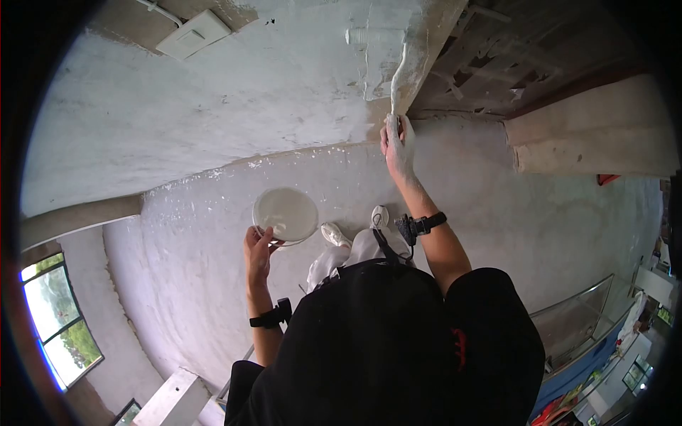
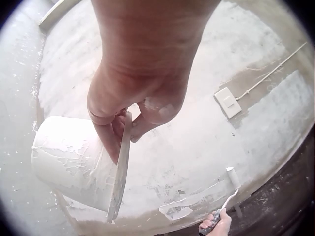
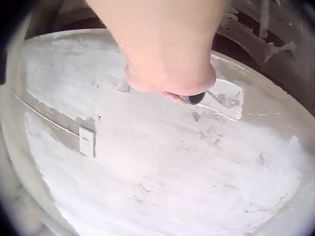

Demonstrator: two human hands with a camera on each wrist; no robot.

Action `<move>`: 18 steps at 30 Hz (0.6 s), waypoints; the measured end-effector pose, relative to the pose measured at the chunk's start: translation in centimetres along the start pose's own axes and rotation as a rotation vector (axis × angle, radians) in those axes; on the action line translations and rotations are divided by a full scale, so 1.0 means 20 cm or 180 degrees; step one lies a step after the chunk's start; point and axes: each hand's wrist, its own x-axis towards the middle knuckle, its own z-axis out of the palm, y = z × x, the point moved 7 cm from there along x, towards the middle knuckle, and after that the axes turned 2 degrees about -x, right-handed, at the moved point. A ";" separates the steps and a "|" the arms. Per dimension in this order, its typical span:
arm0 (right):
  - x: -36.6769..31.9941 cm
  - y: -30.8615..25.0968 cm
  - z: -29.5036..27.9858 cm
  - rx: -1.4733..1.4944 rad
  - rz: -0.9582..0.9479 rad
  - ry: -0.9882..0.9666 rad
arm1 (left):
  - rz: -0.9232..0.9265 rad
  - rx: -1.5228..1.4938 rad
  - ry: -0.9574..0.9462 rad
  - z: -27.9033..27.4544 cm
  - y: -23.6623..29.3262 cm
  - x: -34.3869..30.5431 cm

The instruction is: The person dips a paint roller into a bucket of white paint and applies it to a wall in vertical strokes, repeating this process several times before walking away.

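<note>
"What have they got?"
"Left hand gripping the white bucket by its rim; right hand clenched round the roller."
"Roller on the wall?"
"Seems to touch it, though it's blurry."

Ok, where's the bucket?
In the head view, the bucket is on the person's left, pictured just left of the shoes, its rim gripped by the left hand.

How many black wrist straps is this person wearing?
2. The left strap sits behind the left hand, which holds the bucket; the right strap sits behind the right hand, which grips the roller. Sleeves could hide more.
</note>
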 end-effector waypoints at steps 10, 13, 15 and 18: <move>0.00 0.34 -0.20 -0.0334 0.0540 0.0213 | -0.0061 0.0003 -0.0014 0.00 0.00 0.01; -0.02 0.50 -0.31 -0.0361 0.0683 0.0302 | -0.0064 0.0048 0.0000 -0.01 -0.01 0.01; -0.05 0.54 -0.35 -0.0334 0.0879 0.0305 | -0.0101 0.0084 0.0021 0.00 -0.01 0.00; 0.01 0.69 -0.40 -0.0394 0.1017 0.0456 | -0.0183 0.0136 0.0039 -0.01 0.04 0.07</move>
